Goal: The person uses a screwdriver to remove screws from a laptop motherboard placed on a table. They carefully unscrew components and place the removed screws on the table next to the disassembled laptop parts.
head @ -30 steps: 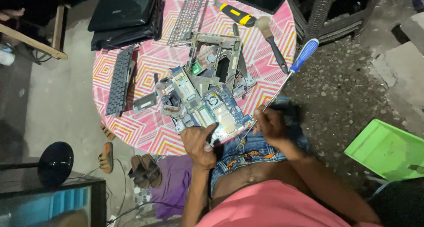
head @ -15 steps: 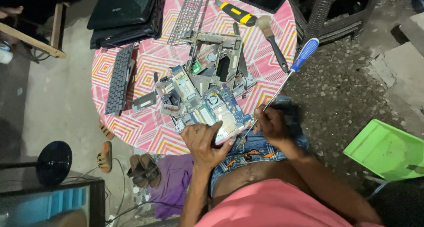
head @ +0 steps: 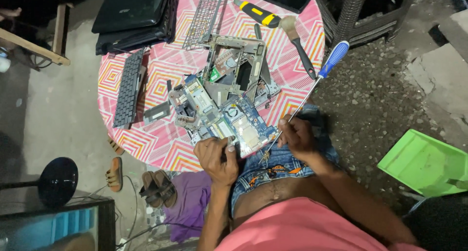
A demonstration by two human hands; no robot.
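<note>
Circuit board (head: 243, 126), blue, lies at near edge of round pink-patterned table (head: 161, 143), over person's lap. Left hand (head: 217, 158) grips board's near corner, fingers curled on it. Right hand (head: 296, 136) pinches shaft of blue-handled screwdriver (head: 312, 87), tip at board's edge. Metal frame (head: 239, 65) just behind; keyboard (head: 127, 87) to left; brush (head: 298, 43) beyond

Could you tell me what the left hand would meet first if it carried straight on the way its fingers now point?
Probably the blue circuit board: the left hand already grips its near edge, fingers pointing up-table across it.
</note>
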